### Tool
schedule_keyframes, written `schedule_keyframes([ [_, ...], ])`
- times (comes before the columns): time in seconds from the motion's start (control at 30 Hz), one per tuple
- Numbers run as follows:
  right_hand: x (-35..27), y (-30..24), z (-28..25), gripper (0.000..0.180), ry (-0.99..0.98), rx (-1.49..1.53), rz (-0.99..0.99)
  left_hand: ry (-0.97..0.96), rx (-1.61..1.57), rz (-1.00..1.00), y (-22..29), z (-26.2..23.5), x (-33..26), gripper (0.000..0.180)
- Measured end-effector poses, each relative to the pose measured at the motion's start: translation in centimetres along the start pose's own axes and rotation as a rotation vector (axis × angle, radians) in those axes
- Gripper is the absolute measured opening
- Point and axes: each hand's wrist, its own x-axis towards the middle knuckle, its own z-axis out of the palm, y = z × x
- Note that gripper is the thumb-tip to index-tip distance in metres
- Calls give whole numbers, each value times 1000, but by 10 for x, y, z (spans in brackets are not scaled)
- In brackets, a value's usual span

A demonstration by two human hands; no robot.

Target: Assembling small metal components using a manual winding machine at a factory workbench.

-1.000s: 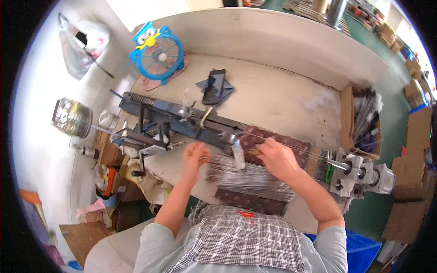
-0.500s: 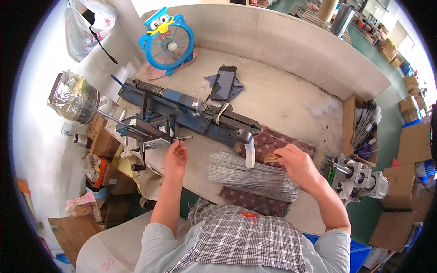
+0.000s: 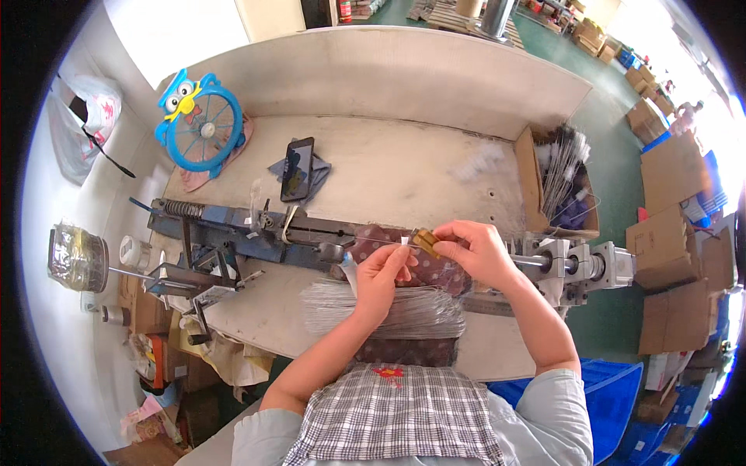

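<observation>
My right hand [image 3: 475, 250] is closed, thumb and fingers gripping a small yellowish-brown block [image 3: 426, 242]. Just left of that, my left hand [image 3: 381, 281] pinches a small white piece [image 3: 405, 241]; a thin wire seems to run by it. Both hands are nearly together above a brown dotted cloth [image 3: 435, 272]. Below them lies a thick bundle of thin metal wires [image 3: 388, 312], and part of it is behind my left wrist. The long blue metal bench fixture [image 3: 237, 237] reaches toward my left hand, its white-wrapped handle [image 3: 349, 273] beside my wrist.
A metal shaft mechanism [image 3: 579, 268] stands at the table's right end. Behind it, a cardboard box [image 3: 532, 182] holds more wires. A phone [image 3: 297, 169] on a grey cloth and a blue cartoon fan [image 3: 203, 132] sit farther back. A blue crate [image 3: 606, 396] is at lower right.
My left hand has left the fixture's lever area and come right, beside my right hand, where it pinches the white piece. The view has shifted, so the table sits farther left.
</observation>
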Motion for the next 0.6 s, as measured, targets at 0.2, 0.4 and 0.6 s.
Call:
schedule_keyframes([
  [0.2, -5, 17, -6, 23, -31, 179, 40, -93, 74, 62, -8, 13, 5, 19],
  [0.4, -6, 9, -7, 21, -28, 121, 57, -1, -45, -51, -1, 14, 3, 17],
  [0.6, 20, -11, 19, 13, 265, -435, -437, 234, -134, -54, 18, -4, -9, 17],
])
